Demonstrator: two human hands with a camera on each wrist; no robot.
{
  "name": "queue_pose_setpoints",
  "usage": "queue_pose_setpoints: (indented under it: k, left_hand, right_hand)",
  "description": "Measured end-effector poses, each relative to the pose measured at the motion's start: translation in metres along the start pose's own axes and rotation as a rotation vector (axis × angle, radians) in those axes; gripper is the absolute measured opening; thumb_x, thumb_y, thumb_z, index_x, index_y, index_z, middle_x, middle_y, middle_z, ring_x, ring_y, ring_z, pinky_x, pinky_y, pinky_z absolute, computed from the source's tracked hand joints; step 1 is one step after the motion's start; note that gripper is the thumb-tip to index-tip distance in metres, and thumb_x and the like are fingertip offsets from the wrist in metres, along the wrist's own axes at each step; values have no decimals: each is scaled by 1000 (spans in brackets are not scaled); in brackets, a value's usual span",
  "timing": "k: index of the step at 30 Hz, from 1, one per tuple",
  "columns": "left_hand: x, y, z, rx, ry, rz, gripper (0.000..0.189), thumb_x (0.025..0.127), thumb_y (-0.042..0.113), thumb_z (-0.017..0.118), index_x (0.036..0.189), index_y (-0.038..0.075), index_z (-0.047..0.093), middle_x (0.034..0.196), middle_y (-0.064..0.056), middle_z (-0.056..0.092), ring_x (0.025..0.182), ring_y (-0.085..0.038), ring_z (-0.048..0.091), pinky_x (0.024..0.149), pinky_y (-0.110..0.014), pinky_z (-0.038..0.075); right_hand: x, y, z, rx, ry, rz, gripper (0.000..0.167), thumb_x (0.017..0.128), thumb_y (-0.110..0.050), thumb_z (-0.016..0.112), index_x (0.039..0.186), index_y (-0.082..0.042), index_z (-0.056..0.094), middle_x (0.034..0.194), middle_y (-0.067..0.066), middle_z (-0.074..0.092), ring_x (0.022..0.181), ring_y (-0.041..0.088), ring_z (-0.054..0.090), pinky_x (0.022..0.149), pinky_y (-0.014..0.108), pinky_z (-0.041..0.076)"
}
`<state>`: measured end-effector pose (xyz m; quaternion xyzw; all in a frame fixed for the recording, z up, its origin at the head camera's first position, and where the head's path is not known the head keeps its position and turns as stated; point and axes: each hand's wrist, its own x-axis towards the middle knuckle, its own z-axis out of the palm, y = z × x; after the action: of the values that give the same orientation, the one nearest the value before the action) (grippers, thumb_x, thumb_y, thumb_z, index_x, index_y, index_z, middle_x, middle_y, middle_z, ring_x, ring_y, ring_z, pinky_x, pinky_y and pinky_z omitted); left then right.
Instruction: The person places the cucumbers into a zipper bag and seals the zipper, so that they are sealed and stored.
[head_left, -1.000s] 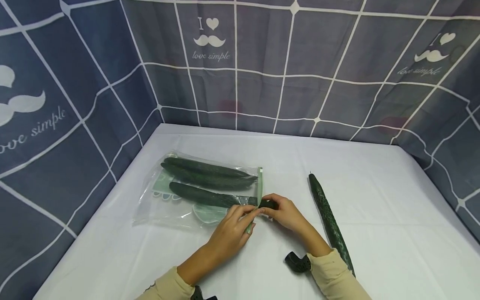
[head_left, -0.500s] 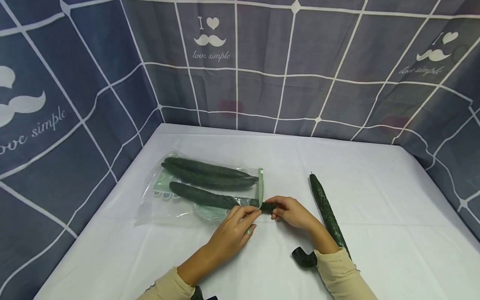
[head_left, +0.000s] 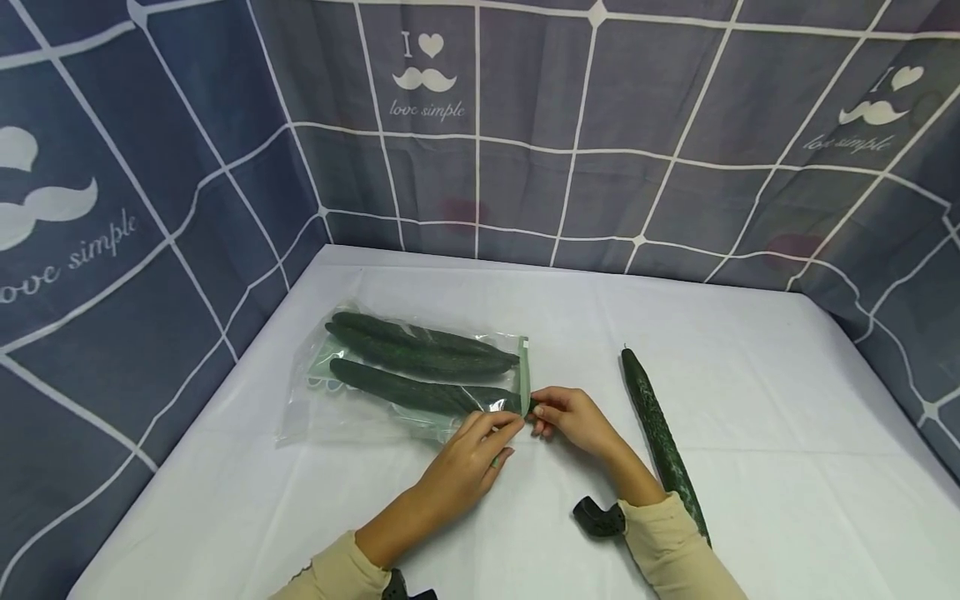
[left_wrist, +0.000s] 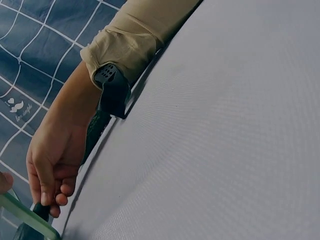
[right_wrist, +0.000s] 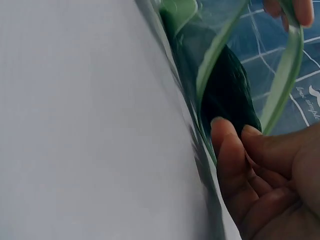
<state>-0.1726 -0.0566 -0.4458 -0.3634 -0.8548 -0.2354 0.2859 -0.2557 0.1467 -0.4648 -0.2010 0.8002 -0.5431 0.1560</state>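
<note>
The lower cucumber (head_left: pixel 420 392) sits deeper in the clear bag (head_left: pixel 322 421) than half a second ago: the length that stuck out past the green edge strip (head_left: pixel 524 371) has shrunk to a short tip, and the right hand (head_left: pixel 573 419) has moved up close to the strip with it. That right hand pinches the tip between thumb and fingers, so the cucumber stretches away leftward from it into the bag, just below the bagged pair of cucumbers (head_left: pixel 423 346). The left hand (head_left: pixel 474 454) pinches the green strip at the near side of the mouth, where the right wrist view shows the two green sides parted around the cucumber. A loose cucumber (head_left: pixel 658 429) lies to the right, partly behind the right sleeve (head_left: pixel 678 542). The surface (head_left: pixel 795 400) wears a white cloth, and grey-blue curtains (head_left: pixel 525 192) with white grid lines, hearts and moustaches stand around it.
</note>
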Motion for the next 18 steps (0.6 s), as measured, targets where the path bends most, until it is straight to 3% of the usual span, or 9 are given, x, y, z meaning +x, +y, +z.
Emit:
queue_pose_setpoints:
  k: [8, 13, 18]
  left_hand:
    - [1, 0, -1, -8, 1, -25, 41, 76, 6, 71, 116, 2, 61, 112, -3, 56, 95, -13, 51, 75, -16, 44]
    - [1, 0, -1, -12, 11, -21, 42, 75, 5, 72, 116, 3, 61, 112, -3, 57, 96, -14, 52, 78, -18, 45]
    - [2, -1, 0, -17, 17, -12, 43, 74, 4, 72, 116, 3, 61, 112, -4, 57, 98, -15, 53, 80, -19, 46]
  right_hand:
    - [12, 0, 9, 11, -17, 18, 22, 90, -3, 52, 106, 11, 58, 75, 19, 64, 62, 13, 59, 57, 26, 52]
    - [20, -2, 14, -87, -5, -17, 20, 90, -5, 52, 101, 9, 62, 73, 16, 65, 59, 10, 57, 56, 25, 51]
    - [26, -6, 18, -143, 34, 19, 23, 88, -6, 55, 106, 8, 63, 71, 12, 66, 56, 8, 55, 54, 24, 48]
